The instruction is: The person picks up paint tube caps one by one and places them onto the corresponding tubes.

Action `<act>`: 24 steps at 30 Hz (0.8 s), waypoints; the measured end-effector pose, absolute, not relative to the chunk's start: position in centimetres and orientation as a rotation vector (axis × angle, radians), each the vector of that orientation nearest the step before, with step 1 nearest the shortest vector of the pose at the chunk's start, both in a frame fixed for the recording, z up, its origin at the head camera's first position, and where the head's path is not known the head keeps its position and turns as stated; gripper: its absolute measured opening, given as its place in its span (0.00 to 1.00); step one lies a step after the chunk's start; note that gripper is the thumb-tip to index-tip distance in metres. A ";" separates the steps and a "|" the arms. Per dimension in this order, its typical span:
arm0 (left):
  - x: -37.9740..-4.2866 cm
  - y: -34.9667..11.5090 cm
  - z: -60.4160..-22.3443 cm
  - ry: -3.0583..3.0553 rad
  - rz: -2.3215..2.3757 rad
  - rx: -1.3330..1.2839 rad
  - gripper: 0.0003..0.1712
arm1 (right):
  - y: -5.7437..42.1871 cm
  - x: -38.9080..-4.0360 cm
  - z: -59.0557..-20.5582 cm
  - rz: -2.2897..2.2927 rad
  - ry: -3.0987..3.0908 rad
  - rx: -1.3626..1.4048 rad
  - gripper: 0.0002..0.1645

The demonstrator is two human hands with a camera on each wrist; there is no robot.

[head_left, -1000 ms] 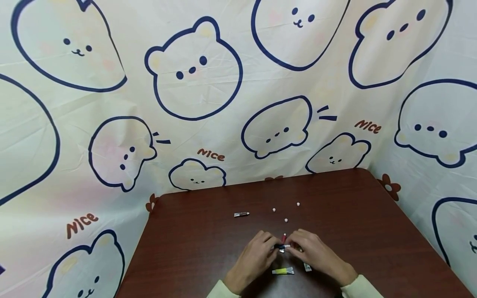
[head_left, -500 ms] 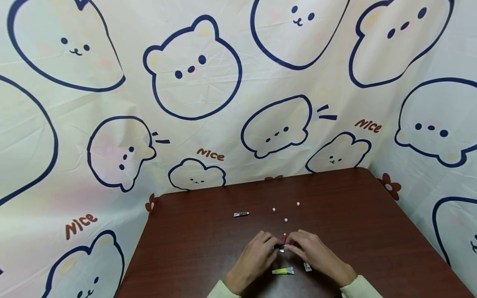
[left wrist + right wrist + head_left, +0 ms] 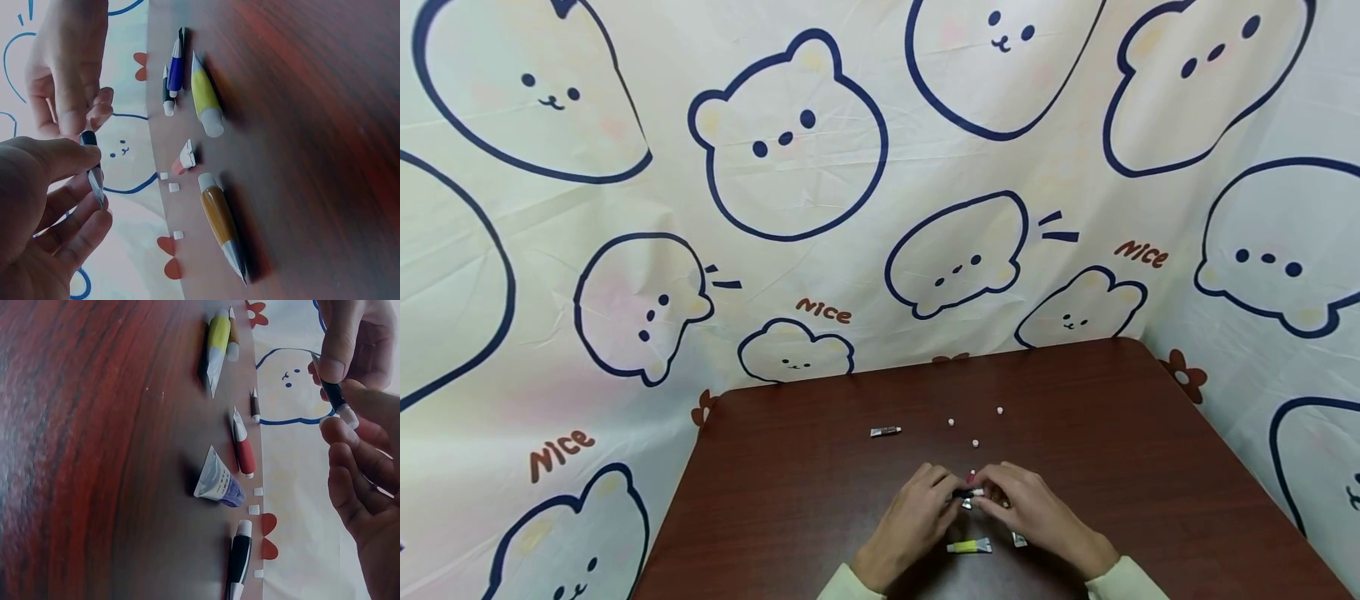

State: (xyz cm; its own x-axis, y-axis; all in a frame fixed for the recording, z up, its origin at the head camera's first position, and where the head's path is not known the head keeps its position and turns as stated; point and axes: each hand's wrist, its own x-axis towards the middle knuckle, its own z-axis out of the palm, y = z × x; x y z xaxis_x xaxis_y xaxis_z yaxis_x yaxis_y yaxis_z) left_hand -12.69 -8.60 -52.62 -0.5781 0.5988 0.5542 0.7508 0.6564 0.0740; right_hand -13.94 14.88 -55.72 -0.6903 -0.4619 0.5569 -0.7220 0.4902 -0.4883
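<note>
My left hand [image 3: 917,508] grips a small dark paint tube [image 3: 94,159] between thumb and fingers, raised above the table. The tube's white cap [image 3: 347,417] points toward my right hand [image 3: 1033,512], whose thumb and fingertips pinch it. Under and around the hands lie more paint tubes: a red tube [image 3: 244,447], a yellow tube [image 3: 969,546] and a blue-violet tube [image 3: 222,484]. A dark green tube [image 3: 168,94] lies beside the blue one in the left wrist view. My fingers partly hide the held tube in the head view.
A small dark tube [image 3: 886,432] lies farther off on the brown table [image 3: 805,467]. Three loose white caps, one of them this cap [image 3: 951,422], are scattered beyond the hands. A cloth [image 3: 790,275] printed with cartoon animals hangs behind the table.
Both hands stay nearly in place. The right fingers shift slightly about the tube's cap end, and the white cap shows more plainly now than half a second ago. The other tubes have not moved.
</note>
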 end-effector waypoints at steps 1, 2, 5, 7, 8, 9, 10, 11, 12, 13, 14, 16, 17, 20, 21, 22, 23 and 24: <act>-12.7 -8.6 -52.6 -2.389 -0.418 -1.046 0.16 | 14.9 -13.9 -55.6 1.042 -2.398 0.992 0.18; -12.7 -8.6 -52.6 -2.393 -0.420 -1.045 0.16 | 14.9 -13.9 -55.6 1.048 -2.406 0.993 0.19; -12.7 -8.7 -52.6 -2.395 -0.427 -1.046 0.15 | 14.9 -13.8 -55.5 1.046 -2.420 0.991 0.19; -12.7 -8.7 -52.6 -2.397 -0.428 -1.047 0.15 | 14.9 -13.8 -55.5 1.041 -2.429 0.981 0.17; -12.7 -8.7 -52.6 -2.398 -0.425 -1.045 0.15 | 15.0 -13.8 -55.6 1.042 -2.435 0.974 0.16; -12.7 -8.7 -52.6 -2.399 -0.423 -1.043 0.15 | 15.0 -13.9 -55.6 1.043 -2.439 0.967 0.14; -12.8 -8.7 -52.6 -2.399 -0.424 -1.042 0.15 | 15.0 -13.9 -55.6 1.041 -2.440 0.961 0.11; -12.8 -8.7 -52.6 -2.400 -0.426 -1.041 0.15 | 15.0 -13.9 -55.6 1.031 -2.439 0.958 0.09; -12.8 -8.7 -52.6 -2.400 -0.427 -1.039 0.15 | 15.0 -13.9 -55.7 1.022 -2.439 0.957 0.07; -12.8 -8.6 -52.6 -2.399 -0.429 -1.040 0.15 | 15.1 -13.9 -55.7 1.007 -2.436 0.959 0.05; -12.8 -8.6 -52.6 -2.397 -0.432 -1.040 0.15 | 15.1 -13.9 -55.8 0.991 -2.432 0.960 0.03; -12.7 -8.6 -52.6 -2.396 -0.437 -1.043 0.16 | 15.1 -13.9 -55.8 0.956 -2.432 0.960 0.02; -12.7 -8.6 -52.6 -2.396 -0.437 -1.044 0.16 | 15.1 -13.9 -55.8 0.952 -2.438 0.958 0.02; -12.6 -8.6 -52.6 -2.399 -0.438 -1.044 0.15 | 15.1 -13.7 -55.7 0.994 -2.467 0.948 0.04; -12.6 -8.6 -52.6 -2.402 -0.438 -1.041 0.15 | 15.2 -13.7 -55.6 1.025 -2.477 0.948 0.06; -12.6 -8.6 -52.6 -2.404 -0.438 -1.037 0.16 | 15.2 -13.6 -55.5 1.053 -2.483 0.950 0.09; -12.6 -8.6 -52.6 -2.405 -0.440 -1.033 0.16 | 15.2 -13.6 -55.4 1.076 -2.484 0.953 0.12; -12.6 -8.6 -52.6 -2.404 -0.443 -1.030 0.16 | 15.2 -13.6 -55.3 1.086 -2.479 0.961 0.14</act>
State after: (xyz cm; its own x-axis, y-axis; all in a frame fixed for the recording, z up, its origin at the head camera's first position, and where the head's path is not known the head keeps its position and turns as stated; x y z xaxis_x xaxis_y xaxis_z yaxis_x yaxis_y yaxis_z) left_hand -12.62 -8.63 -52.60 -0.5992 0.5841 0.5476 0.7408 0.6639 0.1025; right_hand -13.59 15.21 -55.29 -0.7443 -0.4664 0.4781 -0.6676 0.4993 -0.5522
